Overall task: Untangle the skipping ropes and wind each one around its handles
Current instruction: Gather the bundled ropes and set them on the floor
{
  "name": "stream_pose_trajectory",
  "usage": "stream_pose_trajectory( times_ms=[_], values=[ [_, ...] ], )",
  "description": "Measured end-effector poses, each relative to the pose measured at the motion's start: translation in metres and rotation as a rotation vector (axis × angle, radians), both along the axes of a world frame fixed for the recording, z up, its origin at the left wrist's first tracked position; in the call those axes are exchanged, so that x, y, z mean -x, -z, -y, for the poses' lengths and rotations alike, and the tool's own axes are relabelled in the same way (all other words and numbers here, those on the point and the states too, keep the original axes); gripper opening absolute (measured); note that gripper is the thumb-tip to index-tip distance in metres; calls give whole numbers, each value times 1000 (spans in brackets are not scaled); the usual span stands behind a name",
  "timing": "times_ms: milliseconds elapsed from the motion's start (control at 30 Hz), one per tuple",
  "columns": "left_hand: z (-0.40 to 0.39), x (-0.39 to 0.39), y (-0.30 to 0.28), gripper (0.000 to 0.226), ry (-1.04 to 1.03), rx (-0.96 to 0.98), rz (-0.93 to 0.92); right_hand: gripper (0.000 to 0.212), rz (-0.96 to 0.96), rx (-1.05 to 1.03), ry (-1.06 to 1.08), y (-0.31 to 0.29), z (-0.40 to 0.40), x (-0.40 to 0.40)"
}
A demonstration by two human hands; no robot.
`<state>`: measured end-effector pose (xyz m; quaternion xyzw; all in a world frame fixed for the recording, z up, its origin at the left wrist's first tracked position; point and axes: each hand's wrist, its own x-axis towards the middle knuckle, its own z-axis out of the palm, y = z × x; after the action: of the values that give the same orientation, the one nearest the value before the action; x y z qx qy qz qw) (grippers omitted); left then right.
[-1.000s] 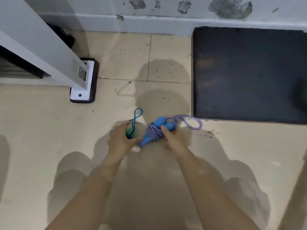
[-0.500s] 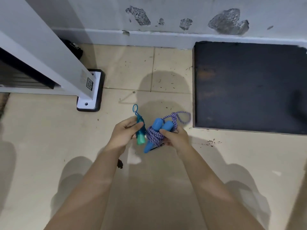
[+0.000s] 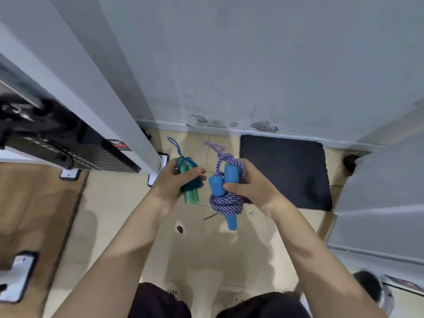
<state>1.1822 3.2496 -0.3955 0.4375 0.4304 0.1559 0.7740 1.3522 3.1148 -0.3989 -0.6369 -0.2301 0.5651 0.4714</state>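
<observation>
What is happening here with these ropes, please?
A person stands over a tiled floor and holds two bundled skipping ropes, one in each hand. The left hand grips the green-handled rope, with its blue cord wound round the handles. The right hand holds the blue-handled rope, whose purple-and-white cord is wrapped round its handles, with a loop sticking up. Both ropes look separated and wound. A dark mat lies by the wall.

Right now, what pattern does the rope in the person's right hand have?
Purple and white twisted stripes on the rope, seen in the head view.
</observation>
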Motion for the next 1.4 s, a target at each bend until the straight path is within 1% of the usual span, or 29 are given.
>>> stream_pose_trajectory(
  times_ms=[67, 100, 200, 233, 333, 367, 433, 500, 567, 600, 667, 767, 900, 1000, 1100, 1167, 1233, 1300, 1400],
  values=[
    [3, -2, -81, 27, 23, -40, 63, 50, 55, -59, -69, -83, 5, 5],
    [7, -3, -120, 30, 58, -56, 81, 51, 85, -85, -106, -121, 9, 8],
    [24, -5, -224, 56, 130, -68, 68, 53, 183, -121, -213, -224, 23, 18],
    [30, -4, -254, 56, 120, -73, 63, 55, 226, -114, -235, -251, 30, 20],
    [49, -1, -321, 28, 37, -135, 46, 57, 298, -95, -275, -313, 53, 23],
    [55, -1, -340, 21, 30, -156, 42, 54, 306, -106, -274, -329, 60, 22],
    [70, -4, -368, 10, 35, -197, 48, 41, 356, -133, -226, -359, 69, 20],
    [83, -12, -388, 9, 41, -241, 54, 30, 329, -210, -94, -387, 70, 18],
    [93, -22, -403, 16, 78, -309, 43, 25, 288, -310, 39, -411, 67, 14],
    [96, -27, -410, 18, 102, -348, 35, 19, 297, -342, 89, -420, 65, 11],
    [95, -36, -420, 13, 131, -394, 46, 10, 339, -368, 155, -432, 60, 2],
    [78, -48, -425, 9, 104, -418, 106, 12, 361, -357, 189, -436, 49, -14],
    [45, -74, -418, 8, 88, -442, 120, 20, 365, -331, 167, -431, 26, -38],
    [18, -105, -412, 7, 72, -384, 154, 17, 351, -320, 174, -430, 0, -66],
    [-22, -142, -410, 6, 77, -335, 215, 18, 408, -292, 224, -437, -33, -106],
    [-51, -166, -419, 6, 79, -348, 241, 18, 417, -300, 256, -448, -57, -131],
    [-76, -189, -435, 8, 87, -363, 266, 14, 431, -317, 275, -463, -79, -151],
    [-99, -210, -454, 10, 106, -382, 297, 10, 484, -345, 306, -480, -99, -168],
    [-129, -241, -481, 7, 128, -455, 330, 11, 517, -402, 367, -503, -122, -191]
  ],
)
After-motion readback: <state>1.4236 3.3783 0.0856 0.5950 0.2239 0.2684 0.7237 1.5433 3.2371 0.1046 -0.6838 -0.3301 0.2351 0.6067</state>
